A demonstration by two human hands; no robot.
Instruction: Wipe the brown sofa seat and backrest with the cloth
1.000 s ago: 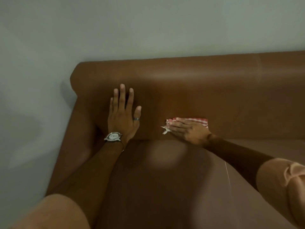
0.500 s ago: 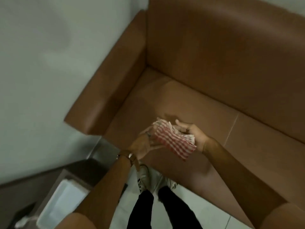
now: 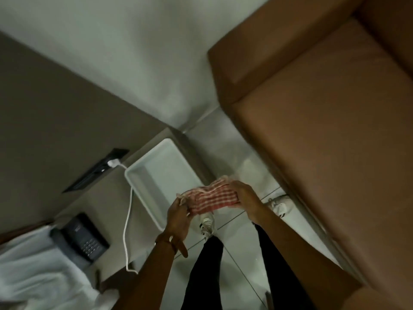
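Observation:
The red and white checked cloth [image 3: 212, 198] is folded and held between both my hands, in the air above the floor. My left hand [image 3: 177, 217] grips its left end and my right hand [image 3: 244, 198] grips its right end. The brown sofa [image 3: 324, 121] fills the right side of the view, with its seat and left armrest showing. Neither hand touches the sofa. My legs and white shoes stand below the cloth.
A white tray [image 3: 154, 177] sits on a low grey table [image 3: 107, 202] left of my hands. A dark telephone [image 3: 82, 238] and a white cable [image 3: 128, 220] lie on that table. White bedding [image 3: 33, 271] is at the lower left. The floor [image 3: 234, 153] is tiled.
My hands left the backrest and came together on the cloth. The view swung left and down, away from the sofa toward the table and tray.

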